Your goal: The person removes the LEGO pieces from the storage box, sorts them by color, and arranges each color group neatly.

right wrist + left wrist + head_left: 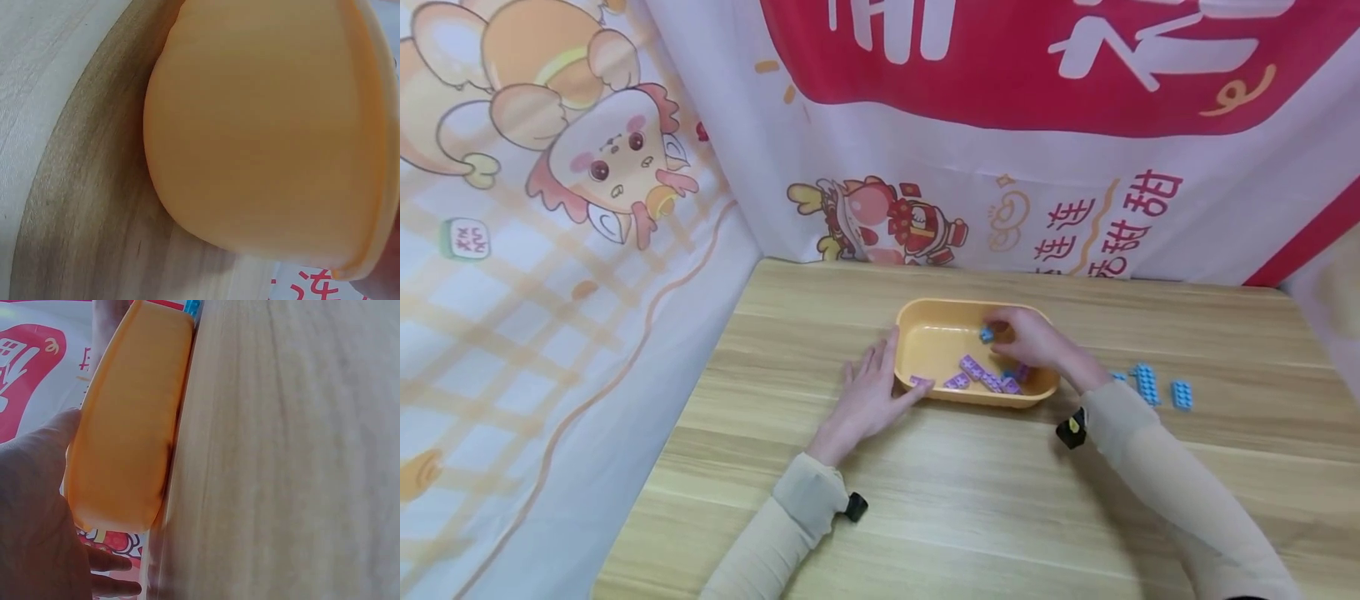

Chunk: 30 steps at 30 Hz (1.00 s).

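While the left hand [872, 396] steadies the left end of the yellow tray [970, 397], just right of centre in the head view, the right hand [1030, 337] works inside it from the right.

Condition of fingers: left — extended and spread, thumb at the near rim, clenched on nothing. Right — thumb and forefinger appear to pinch a small blue brick [987, 335] in the tray's upper right part. Whether the brick touches the tray floor cannot be told; the right wrist view is mostly filled by the tray's outer wall.

Purple bricks [972, 367] lie along the tray's near side, with a second bit of blue among them at lower right. Further blue bricks [1146, 384] sit on the table [955, 483] at the right of the frame, one partly hidden by the wrist.

The step in hand is judged to be picking out the blue brick. It should be pinched squarely by its sides and lifted straight up above the rim before any sideways travel. Light, even pressure from the left hand should suffice; a heavy thumb could tip the tray. The right wrist should clear the near right rim.
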Each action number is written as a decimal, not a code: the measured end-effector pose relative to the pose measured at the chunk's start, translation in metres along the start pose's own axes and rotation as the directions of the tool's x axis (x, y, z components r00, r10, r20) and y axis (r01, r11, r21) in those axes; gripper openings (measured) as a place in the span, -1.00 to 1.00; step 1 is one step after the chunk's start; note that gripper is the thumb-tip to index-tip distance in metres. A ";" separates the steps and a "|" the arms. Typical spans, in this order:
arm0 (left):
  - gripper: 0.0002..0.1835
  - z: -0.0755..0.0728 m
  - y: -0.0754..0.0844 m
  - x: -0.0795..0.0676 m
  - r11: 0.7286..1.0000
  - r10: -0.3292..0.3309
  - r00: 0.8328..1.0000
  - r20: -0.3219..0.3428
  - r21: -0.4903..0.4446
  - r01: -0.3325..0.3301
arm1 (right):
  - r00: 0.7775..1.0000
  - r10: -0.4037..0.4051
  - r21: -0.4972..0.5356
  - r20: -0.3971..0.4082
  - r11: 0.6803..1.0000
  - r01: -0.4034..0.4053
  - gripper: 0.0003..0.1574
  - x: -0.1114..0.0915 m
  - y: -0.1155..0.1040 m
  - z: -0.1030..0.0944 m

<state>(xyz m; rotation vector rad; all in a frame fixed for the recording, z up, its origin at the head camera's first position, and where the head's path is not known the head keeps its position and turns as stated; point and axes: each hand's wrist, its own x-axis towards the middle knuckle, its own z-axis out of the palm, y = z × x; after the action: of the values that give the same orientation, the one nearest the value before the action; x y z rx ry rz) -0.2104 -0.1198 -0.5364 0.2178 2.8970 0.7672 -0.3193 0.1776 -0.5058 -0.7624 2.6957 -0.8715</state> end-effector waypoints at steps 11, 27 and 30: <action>0.27 -0.003 0.003 0.000 1.000 -0.008 1.000 -0.005 -0.007 0.008 | 0.998 0.059 -0.130 -0.033 0.990 -0.063 -0.63 0.010 -0.004 0.009; 0.26 -0.004 0.004 0.000 1.000 -0.021 1.000 0.008 -0.004 0.021 | 0.993 0.110 0.000 -0.042 0.994 -0.110 -0.76 0.002 -0.011 0.008; 0.27 -0.003 0.003 0.000 1.000 -0.018 1.000 0.008 -0.001 0.018 | 0.995 0.072 0.006 -0.070 0.997 -0.072 -0.71 -0.001 -0.009 0.008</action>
<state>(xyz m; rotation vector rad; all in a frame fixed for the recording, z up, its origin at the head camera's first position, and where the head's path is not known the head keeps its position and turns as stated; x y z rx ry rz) -0.2101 -0.1184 -0.5324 0.1934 2.8867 0.7637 -0.3123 0.1677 -0.5063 -0.6416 2.7624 -0.9022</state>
